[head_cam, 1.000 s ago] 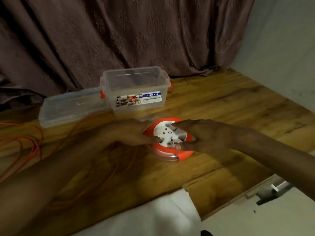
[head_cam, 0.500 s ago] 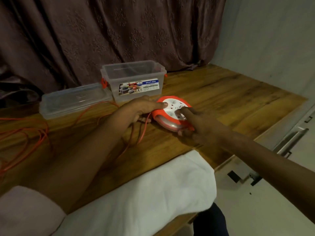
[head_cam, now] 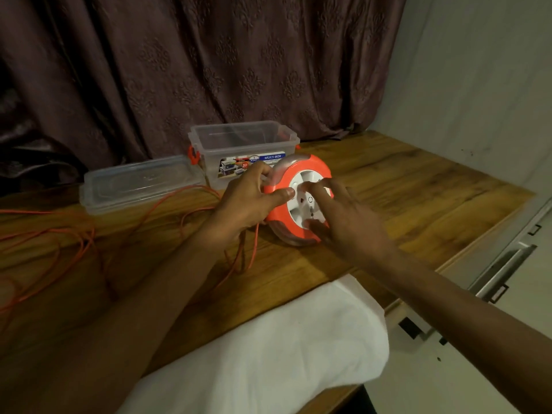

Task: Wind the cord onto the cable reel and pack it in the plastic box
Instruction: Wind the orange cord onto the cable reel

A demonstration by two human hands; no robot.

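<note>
- Head view: the cable reel (head_cam: 294, 198) stands tilted on its edge on the wooden counter (head_cam: 418, 198), just in front of the plastic box (head_cam: 239, 150)
- the left hand (head_cam: 248, 201) grips the reel's orange rim, fingers curled behind it, thumb across the front
- the right hand (head_cam: 340, 216) rests spread fingers (head_cam: 324, 186) on the white hub; they pinch nothing
- the orange cord (head_cam: 74, 237) lies loose on the counter at left

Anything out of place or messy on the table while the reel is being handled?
Only the orange cord: it sprawls in loose loops over the left of the table, not yet wound in. The cable reel is tipped on edge between left hand and right hand. Nothing looks spilled or damaged.
</note>
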